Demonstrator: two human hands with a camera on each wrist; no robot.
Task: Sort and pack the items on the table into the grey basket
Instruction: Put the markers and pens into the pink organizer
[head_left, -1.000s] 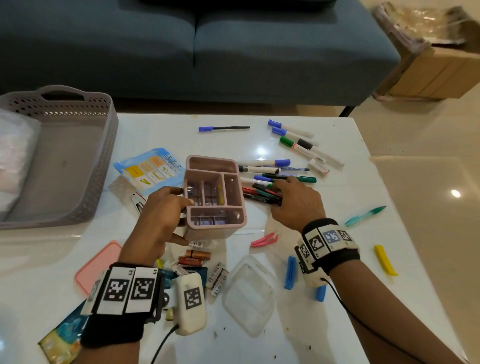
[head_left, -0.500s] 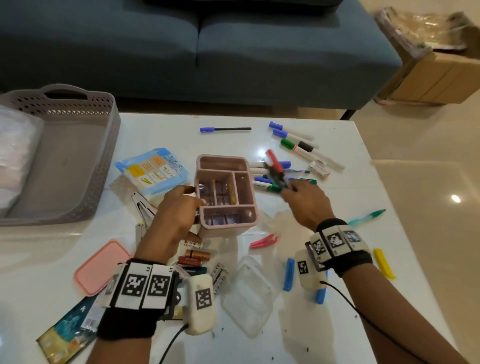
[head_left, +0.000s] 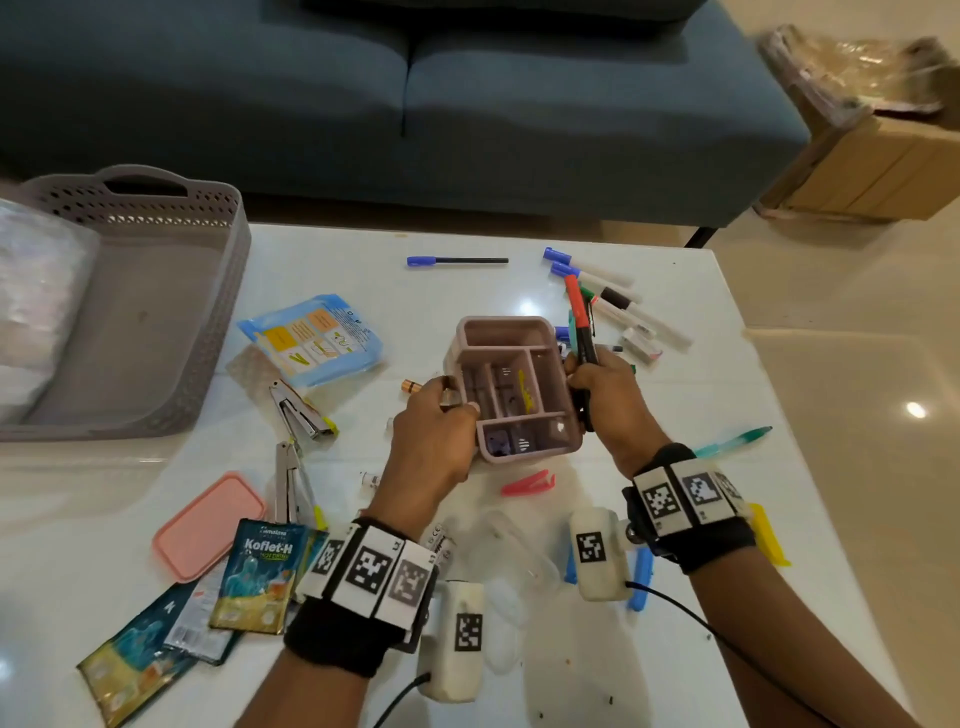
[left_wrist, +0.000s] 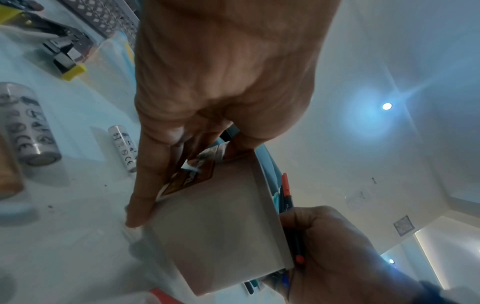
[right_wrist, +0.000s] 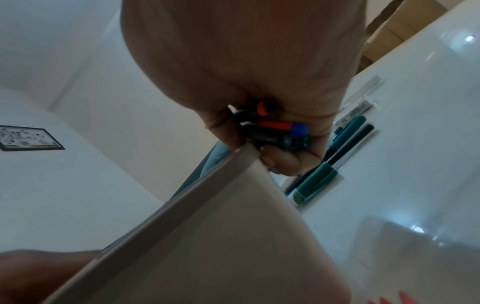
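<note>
A pink compartment organiser (head_left: 514, 387) stands mid-table, tilted toward me. My left hand (head_left: 441, 431) grips its left wall (left_wrist: 215, 232), thumb over the rim. My right hand (head_left: 602, 395) holds a bundle of pens (head_left: 581, 322) upright against the organiser's right side; their ends show in the fist (right_wrist: 275, 129). The grey basket (head_left: 156, 322) sits at the far left, with a white plastic packet (head_left: 36, 306) inside. More markers (head_left: 618, 301) lie behind the right hand.
Near the organiser lie a blue packet (head_left: 311, 338), two staplers (head_left: 298, 410), a pink lid (head_left: 208, 525), sachets (head_left: 254, 571), batteries (left_wrist: 28, 125), a red clip (head_left: 530, 483), a clear box (head_left: 509, 561) and a teal pen (head_left: 732, 441). A sofa (head_left: 405, 104) stands behind the table.
My right hand gathered the pens off the table, lifted them and brought them upright beside the organiser. My left hand kept hold of the organiser, which shifted slightly right and tilted.
</note>
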